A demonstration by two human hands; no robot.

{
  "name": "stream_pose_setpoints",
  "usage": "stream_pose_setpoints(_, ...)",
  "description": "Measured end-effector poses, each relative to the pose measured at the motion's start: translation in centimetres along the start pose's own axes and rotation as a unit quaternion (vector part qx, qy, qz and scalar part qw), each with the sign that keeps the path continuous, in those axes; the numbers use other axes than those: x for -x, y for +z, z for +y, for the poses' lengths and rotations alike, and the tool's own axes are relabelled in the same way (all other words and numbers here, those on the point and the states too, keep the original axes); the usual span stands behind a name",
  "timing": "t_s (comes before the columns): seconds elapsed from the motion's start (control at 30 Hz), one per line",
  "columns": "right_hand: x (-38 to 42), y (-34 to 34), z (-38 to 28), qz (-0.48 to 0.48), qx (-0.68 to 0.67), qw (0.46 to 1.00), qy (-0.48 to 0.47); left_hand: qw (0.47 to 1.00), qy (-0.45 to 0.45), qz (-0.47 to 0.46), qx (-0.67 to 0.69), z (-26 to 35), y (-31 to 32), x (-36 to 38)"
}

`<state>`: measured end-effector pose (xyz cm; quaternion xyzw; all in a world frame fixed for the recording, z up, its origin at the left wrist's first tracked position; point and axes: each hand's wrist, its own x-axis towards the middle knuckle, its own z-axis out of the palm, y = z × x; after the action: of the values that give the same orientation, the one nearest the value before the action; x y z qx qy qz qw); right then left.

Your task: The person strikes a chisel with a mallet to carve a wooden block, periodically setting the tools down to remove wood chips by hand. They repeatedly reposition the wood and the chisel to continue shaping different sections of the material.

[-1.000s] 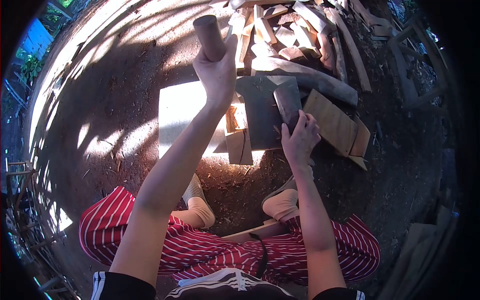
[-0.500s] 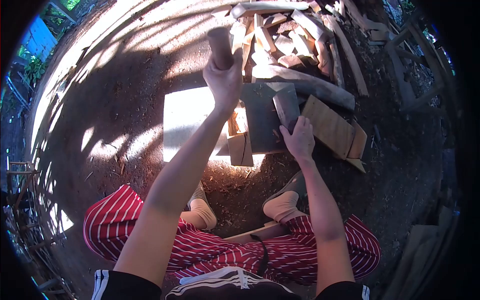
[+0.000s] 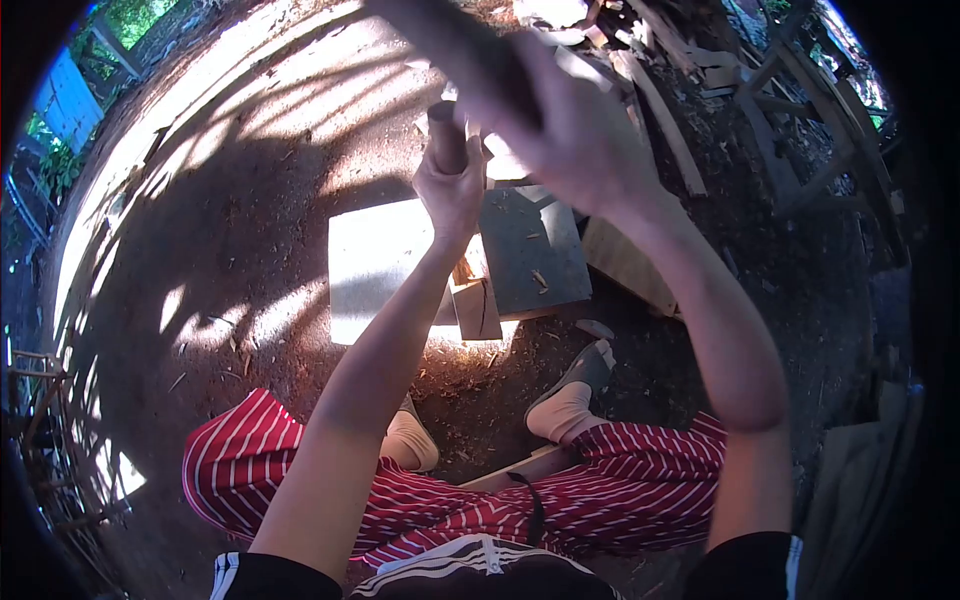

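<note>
In the head view, our left hand's (image 3: 450, 195) grip wraps a cylindrical piece (image 3: 447, 138) near the far edge of the worktop (image 3: 375, 262), beyond a wooden block (image 3: 477, 312). Our blurred right hand (image 3: 588, 140) grips a thick dark club (image 3: 440, 35), held high near the camera.

The right hand (image 3: 575, 135) and the dark stick (image 3: 455, 45) it grips are blurred — the stick's far end cut off by the top edge — while the right forearm (image 3: 700, 285) hides part of a brown board (image 3: 618, 258) and the left hand (image 3: 450, 200) part of a round handle (image 3: 446, 135).
</note>
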<state>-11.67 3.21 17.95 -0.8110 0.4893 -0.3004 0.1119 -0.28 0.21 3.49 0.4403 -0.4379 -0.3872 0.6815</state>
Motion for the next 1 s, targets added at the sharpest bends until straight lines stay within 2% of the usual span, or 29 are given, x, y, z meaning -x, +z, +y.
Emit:
stream_pose_setpoints(0.03,0.0,0.7,0.5,-0.04,0.11,0.993,-0.015,0.999,0.037,-0.026,0.005,-1.7,-0.5,-0.2)
stream_pose_setpoints(0.07,-0.1,0.9,0.4,-0.08,0.218,0.972,-0.028,0.999,0.038,-0.03,0.007,-1.4,-0.5,-0.2)
stream_pose_setpoints(0.1,-0.8,0.2,0.3,-0.102,0.167,0.981,0.006,0.999,0.029,-0.026,0.036,-1.3,-0.3,-0.3)
stream_pose_setpoints(0.13,-1.1,0.1,0.7,-0.025,0.129,0.991,-0.038,0.998,0.019,-0.018,0.065,-1.2,-0.3,-0.4)
stream_pose_setpoints(0.17,-1.4,-0.9,-0.3,-0.018,0.066,0.998,-0.015,1.0,0.002,-0.021,-0.004,-1.0,-0.6,-0.3)
stream_pose_setpoints(0.2,-1.8,-1.7,-1.4,-0.013,0.0,1.0,0.007,1.0,-0.004,-0.018,-0.004,-1.1,-0.7,0.0)
stream_pose_setpoints(0.23,-2.6,-1.9,-0.7,0.043,-0.03,0.995,-0.081,0.999,0.012,-0.004,-0.044,-1.1,-0.6,0.3)
stream_pose_setpoints(0.27,-2.3,-1.7,-0.7,0.042,-0.032,0.995,-0.081,0.996,0.03,0.008,-0.085,-1.1,-0.5,0.2)
stream_pose_setpoints(0.3,-1.8,-1.5,-0.7,0.024,0.011,0.999,-0.045,0.989,0.075,0.025,-0.122,-1.6,-0.3,0.0)
stream_pose_setpoints(0.33,-1.3,-1.4,-0.6,0.008,0.053,0.999,-0.01,0.989,0.077,0.024,-0.122,-1.8,-0.4,-0.1)
stream_pose_setpoints(0.37,-0.8,-1.2,-0.4,-0.084,-0.034,0.993,0.077,0.993,0.084,0.025,-0.084,-1.5,-0.6,0.1)
stream_pose_setpoints(0.4,-0.3,-1.2,-0.3,-0.169,-0.121,0.964,0.166,0.995,0.089,0.02,-0.045,-1.3,-0.6,0.4)
stream_pose_setpoints(0.47,-0.6,-2.7,0.4,-0.141,-0.065,0.976,0.154,0.997,0.07,-0.004,-0.032,-1.2,-0.5,0.3)
stream_pose_setpoints(0.53,-0.8,-3.5,1.1,-0.076,-0.122,0.988,0.052,0.997,0.032,0.003,-0.066,-1.1,-0.8,1.1)
stream_pose_setpoints(0.57,-0.6,-2.5,0.9,0.084,-0.14,0.985,-0.052,0.996,0.018,0.004,-0.082,-0.8,-0.5,1.1)
stream_pose_setpoints(0.6,-0.1,-2.0,0.6,0.087,-0.142,0.985,-0.051,0.996,0.019,0.001,-0.084,-1.0,-0.4,0.9)
stream_pose_setpoints(0.67,1.4,-1.5,-0.3,0.069,0.01,0.997,-0.028,0.993,0.071,0.001,-0.092,-1.6,-0.2,0.9)
stream_pose_setpoints(0.7,2.1,-0.5,-0.1,-0.061,0.155,0.985,0.046,0.995,0.077,-0.004,-0.061,-2.6,-0.4,0.9)
stream_pose_setpoints(0.73,2.9,1.1,2.4,0.021,0.1,0.995,-0.004,0.996,0.083,-0.011,-0.028,-3.7,-0.6,0.7)
stream_pose_setpoints(0.77,2.6,0.2,2.2,0.005,0.116,0.993,-0.001,0.994,0.091,-0.052,-0.03,-3.3,-0.5,0.9)
stream_pose_setpoints(0.8,2.0,-0.9,1.6,-0.017,0.13,0.991,0.0,0.994,0.091,-0.055,-0.027,-2.9,0.1,1.0)
stream_pose_setpoints(0.87,2.2,-2.3,0.1,0.065,-0.028,0.997,-0.028,0.982,0.048,-0.116,-0.14,-2.9,0.5,2.9)
stream_pose_setpoints(0.9,2.0,-2.5,-0.5,0.141,-0.105,0.979,-0.103,0.977,0.044,-0.115,-0.176,-3.0,0.9,3.2)
stream_pose_setpoints(0.93,2.3,-2.6,-0.2,0.142,-0.106,0.979,-0.101,0.976,0.043,-0.116,-0.177,-3.3,0.9,3.3)
stream_pose_setpoints(1.0,3.2,-3.1,0.8,0.225,0.088,0.957,-0.159,0.979,0.069,-0.103,-0.16,-3.3,0.8,2.9)
